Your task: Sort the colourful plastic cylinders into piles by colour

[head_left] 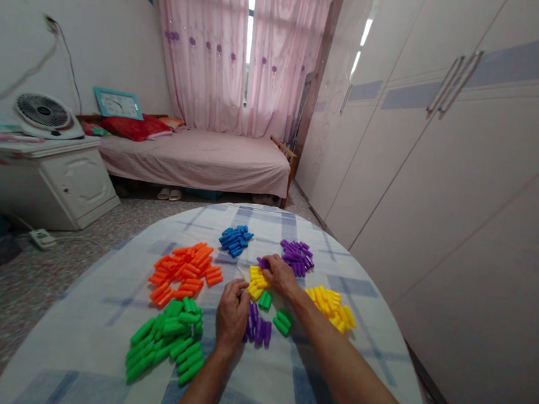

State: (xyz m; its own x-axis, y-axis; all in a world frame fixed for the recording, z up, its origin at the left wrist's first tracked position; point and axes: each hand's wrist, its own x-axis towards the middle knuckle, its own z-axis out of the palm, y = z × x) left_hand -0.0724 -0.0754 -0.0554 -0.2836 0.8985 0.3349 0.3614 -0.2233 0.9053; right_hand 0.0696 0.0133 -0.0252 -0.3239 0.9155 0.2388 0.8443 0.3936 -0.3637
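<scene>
Small tube-shaped plastic pieces lie sorted by colour on the table. My right hand [280, 274] reaches to the middle, its fingers closed on a purple piece [261, 263] above the small yellow group [257, 283]. My left hand [232, 314] rests curled left of that group; its fingertips are pressed together, and what they hold is hidden. Just right of the left hand lies a small purple group [259, 329]. Between my arms are a green pair [265, 300] and another small green cluster [283, 322].
Around the hands lie an orange pile [182, 273], a green pile [168, 337], a blue pile [235, 240], a larger purple pile [297, 257] and a larger yellow pile [331, 306]. A checked cloth covers the round table [114, 339]. Beyond stands a bed [198, 156]; wardrobes [461, 198] line the right.
</scene>
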